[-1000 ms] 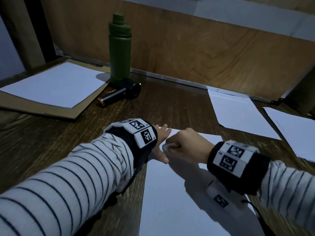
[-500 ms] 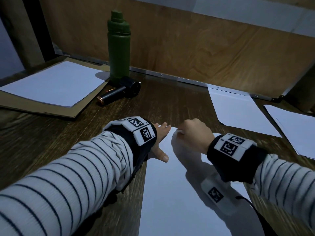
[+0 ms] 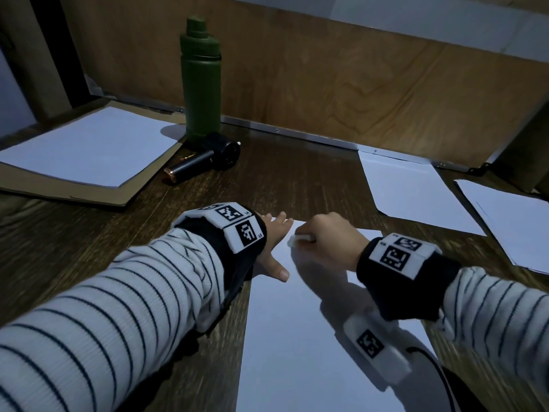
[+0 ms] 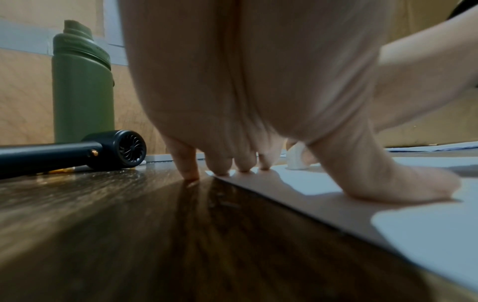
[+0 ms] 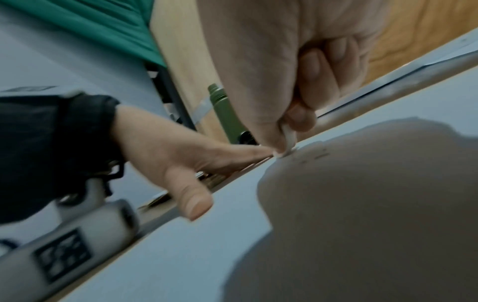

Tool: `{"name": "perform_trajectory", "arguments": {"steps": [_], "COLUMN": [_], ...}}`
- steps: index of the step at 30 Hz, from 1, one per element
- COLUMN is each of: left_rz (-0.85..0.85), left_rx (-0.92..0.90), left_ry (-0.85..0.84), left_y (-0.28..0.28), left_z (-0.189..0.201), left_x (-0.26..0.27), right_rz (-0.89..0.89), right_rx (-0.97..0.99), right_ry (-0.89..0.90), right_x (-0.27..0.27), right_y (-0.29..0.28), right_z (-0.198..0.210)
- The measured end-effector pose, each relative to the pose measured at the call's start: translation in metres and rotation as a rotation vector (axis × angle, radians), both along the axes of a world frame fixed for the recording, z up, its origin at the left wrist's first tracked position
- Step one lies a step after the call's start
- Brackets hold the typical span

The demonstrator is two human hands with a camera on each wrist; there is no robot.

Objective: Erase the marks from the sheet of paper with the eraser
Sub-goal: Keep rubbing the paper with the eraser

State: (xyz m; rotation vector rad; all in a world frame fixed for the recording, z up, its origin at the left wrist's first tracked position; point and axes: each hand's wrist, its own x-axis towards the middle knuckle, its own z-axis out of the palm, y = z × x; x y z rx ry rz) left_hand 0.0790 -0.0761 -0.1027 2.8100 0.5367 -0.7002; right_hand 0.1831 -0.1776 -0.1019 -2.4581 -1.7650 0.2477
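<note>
A white sheet of paper [image 3: 297, 337] lies on the dark wooden table in front of me. My right hand [image 3: 329, 242] pinches a small white eraser [image 3: 298, 239] and presses its tip onto the sheet's far left corner. The right wrist view shows the eraser [image 5: 288, 141] on the paper beside faint pencil marks [image 5: 316, 156]. My left hand [image 3: 273, 248] lies flat with straight fingers on the sheet's left edge, thumb on the paper. In the left wrist view the fingertips [image 4: 222, 169] press the paper's corner and the eraser [image 4: 296, 159] shows behind them.
A green bottle [image 3: 201, 81] stands at the back, with a small black handheld fan [image 3: 208, 160] lying before it. Another sheet on brown cardboard [image 3: 86, 150] lies at the left. Two more sheets [image 3: 413, 191] lie at the right. A wooden wall panel closes the table's far side.
My right hand rubbed the eraser away towards the sheet's far edge and has come back nearer and to the left. The left hand stays pressed on the paper.
</note>
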Motion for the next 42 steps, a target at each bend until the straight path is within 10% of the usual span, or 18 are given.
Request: {"name": "perform_trajectory", "arguments": {"steps": [14, 19, 24, 29, 42], "left_rz": [-0.009, -0.011, -0.010, 0.042, 0.111], "left_rx": [0.041, 0.045, 0.050, 0.046, -0.003], "left_ry": [0.056, 0.007, 0.035, -0.080, -0.044], "left_y": [0.002, -0.001, 0.001, -0.007, -0.006], "left_z": [0.002, -0.002, 0.000, -0.007, 0.004], "left_x": [0.004, 0.003, 0.003, -0.002, -0.004], "right_rz": [-0.144, 0.093, -0.145, 0.087, -0.136], "right_rx": [0.028, -0.012, 0.004, 0.092, 0.052], "right_ry": [0.019, 0.062, 0.009, 0.052, -0.011], "right_x": [0.016, -0.021, 0.014, -0.028, -0.001], "right_y": [-0.003, -0.015, -0.001, -0.011, 0.007], "right_z": [0.006, 0.002, 0.008, 0.002, 0.003]}}
